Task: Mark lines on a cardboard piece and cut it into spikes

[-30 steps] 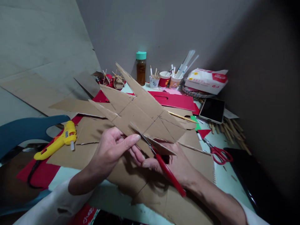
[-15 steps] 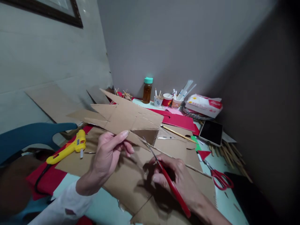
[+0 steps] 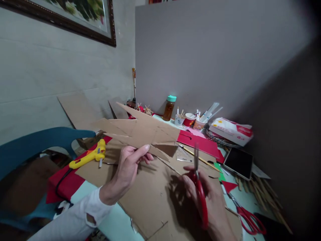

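Observation:
My left hand (image 3: 132, 164) pinches the lower edge of a brown cardboard cutout (image 3: 147, 129) with several pointed arms, thumb on top and fingers beneath. The piece is held up above the table, its tips pointing left and up. In my right hand (image 3: 205, 194) is a pair of red-handled scissors (image 3: 202, 197), blades upward and a little blurred. The blades are apart from the cutout, to its right. Under both hands lies a large flat cardboard sheet (image 3: 147, 197). A thin stick and a clear set square (image 3: 184, 155) rest on it.
A yellow glue gun (image 3: 90, 155) lies at left beside a blue chair (image 3: 50, 135). Toward the back stand a bottle (image 3: 169, 108) and cups of sticks (image 3: 189, 119). At right are a tablet (image 3: 238, 163), a second pair of scissors (image 3: 247, 217) and bundled sticks (image 3: 268, 197).
The scissors have moved right, away from the cutout, and their blades have swung upright. My left hand still holds the cardboard. The view has shifted, so the scene sits further right and lower.

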Demonstrator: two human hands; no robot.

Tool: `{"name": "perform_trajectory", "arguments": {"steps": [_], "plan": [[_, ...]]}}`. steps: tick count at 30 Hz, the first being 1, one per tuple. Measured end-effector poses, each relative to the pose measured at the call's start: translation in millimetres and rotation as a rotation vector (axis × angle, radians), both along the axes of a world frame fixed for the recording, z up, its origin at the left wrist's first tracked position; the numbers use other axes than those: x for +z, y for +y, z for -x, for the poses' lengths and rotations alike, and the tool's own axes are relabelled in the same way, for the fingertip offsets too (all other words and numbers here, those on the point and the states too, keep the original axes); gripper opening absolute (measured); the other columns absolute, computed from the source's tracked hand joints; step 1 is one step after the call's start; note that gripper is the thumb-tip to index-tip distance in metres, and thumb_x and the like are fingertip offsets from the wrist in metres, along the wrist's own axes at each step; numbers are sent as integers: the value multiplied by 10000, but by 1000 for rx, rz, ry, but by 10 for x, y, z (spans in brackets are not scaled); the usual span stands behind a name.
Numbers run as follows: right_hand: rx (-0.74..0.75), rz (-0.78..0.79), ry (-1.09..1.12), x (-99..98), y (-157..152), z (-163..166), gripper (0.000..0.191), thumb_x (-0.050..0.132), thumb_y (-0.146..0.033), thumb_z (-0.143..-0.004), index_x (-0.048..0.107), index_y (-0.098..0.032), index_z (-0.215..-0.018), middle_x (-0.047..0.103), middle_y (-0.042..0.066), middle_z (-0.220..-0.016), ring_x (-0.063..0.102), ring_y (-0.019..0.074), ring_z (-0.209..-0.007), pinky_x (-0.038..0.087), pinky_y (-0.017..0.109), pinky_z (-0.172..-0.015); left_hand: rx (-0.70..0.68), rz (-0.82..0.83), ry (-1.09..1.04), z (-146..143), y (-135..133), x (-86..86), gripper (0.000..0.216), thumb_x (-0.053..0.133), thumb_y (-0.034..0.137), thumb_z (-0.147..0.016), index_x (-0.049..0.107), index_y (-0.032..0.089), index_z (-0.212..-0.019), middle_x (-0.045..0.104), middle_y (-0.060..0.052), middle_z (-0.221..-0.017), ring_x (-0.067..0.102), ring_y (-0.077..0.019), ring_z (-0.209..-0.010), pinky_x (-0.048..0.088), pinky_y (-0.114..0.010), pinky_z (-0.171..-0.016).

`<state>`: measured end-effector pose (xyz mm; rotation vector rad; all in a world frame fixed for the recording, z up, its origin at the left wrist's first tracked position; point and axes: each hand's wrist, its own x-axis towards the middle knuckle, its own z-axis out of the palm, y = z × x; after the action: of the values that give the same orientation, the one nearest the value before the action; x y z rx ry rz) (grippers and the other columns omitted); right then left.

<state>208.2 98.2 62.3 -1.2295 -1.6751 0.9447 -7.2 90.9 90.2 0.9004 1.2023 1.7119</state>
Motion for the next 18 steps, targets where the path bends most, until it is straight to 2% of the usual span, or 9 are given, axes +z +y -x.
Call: {"name": "perform_trajectory", "arguments": {"steps": [2,4,7,10,13,18], "plan": [[-39,-60,150,43,29,-3,465,772,-502,-788,593,-210,-1103,752,82,-926,715,218,-744,592,312,-671,-100,40,60,-46,-22,-41,288,718,303,-785,717,143,-546,678,-59,-538,570,-132,-512,450,-240,-552],[-38,-100,246,92,32,5,469,811,-443,-763,569,-229,-1103,747,90,-991,719,215,-781,603,324,-696,-202,76,113,-101,-51,-75,319,715,312,-805,720,144,-534,669,-59,-523,564,-130,-506,435,-238,-544],[-29,-121,264,127,9,28,388,793,-361,-795,563,-252,-1088,718,43,-930,703,191,-748,587,292,-645,-320,108,159,-165,-90,-101,362,710,322,-822,709,141,-509,664,-63,-517,570,-130,-506,436,-240,-553],[-44,-163,196,92,-9,47,283,760,-317,-820,599,-241,-1040,653,7,-856,671,177,-732,561,279,-651,-397,119,148,-183,-105,-139,305,702,362,-835,747,138,-633,703,-68,-585,609,-153,-534,464,-256,-555],[-5,-179,178,9,-16,57,283,753,-275,-818,599,-231,-1051,618,-1,-857,629,162,-702,524,260,-606,-405,138,129,-170,-92,-204,295,701,395,-845,768,129,-737,717,-73,-608,618,-162,-529,466,-261,-523],[17,-300,153,-105,-48,68,301,675,-158,-847,569,-273,-1105,595,-30,-848,579,134,-670,490,235,-596,-319,158,84,-178,-65,-205,367,731,383,-793,705,133,-524,668,-66,-478,549,-123,-410,417,-238,-461]]}}
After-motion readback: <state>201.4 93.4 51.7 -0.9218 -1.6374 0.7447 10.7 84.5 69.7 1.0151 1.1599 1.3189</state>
